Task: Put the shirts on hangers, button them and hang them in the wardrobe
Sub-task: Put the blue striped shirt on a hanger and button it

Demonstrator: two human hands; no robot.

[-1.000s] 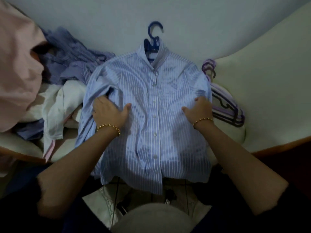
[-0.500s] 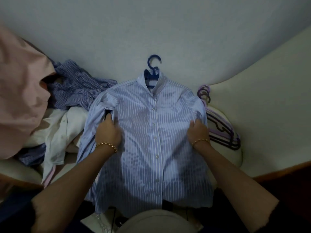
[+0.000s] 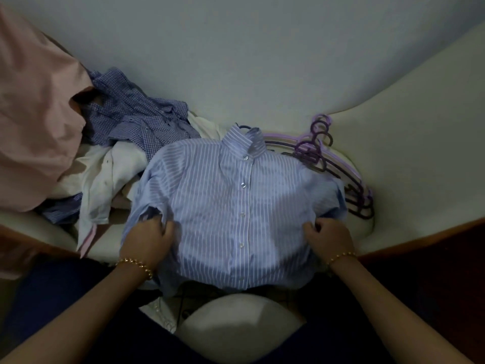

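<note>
- Your blue striped shirt [image 3: 236, 206] lies in front of you, buttoned down the front. The hook of its blue hanger [image 3: 242, 126] just shows behind the collar, so only the wardrobe is left for it.
- The checked shirt [image 3: 136, 119] and white shirt [image 3: 105, 174] lie crumpled at its left, not yet on hangers.
- Spare purple hangers [image 3: 336, 164] wait at its right.
- Your left hand [image 3: 147, 240] and right hand [image 3: 328, 237] each grip one side of the striped shirt.

I see a dim, bluish, low-contrast picture. Soft light falls from above onto the striped shirt [image 3: 236, 200], and a broad shadow darkens its lower half. The bottom corners go nearly black. Wide-angle distortion bends the edges; fine detail looks soft.
</note>
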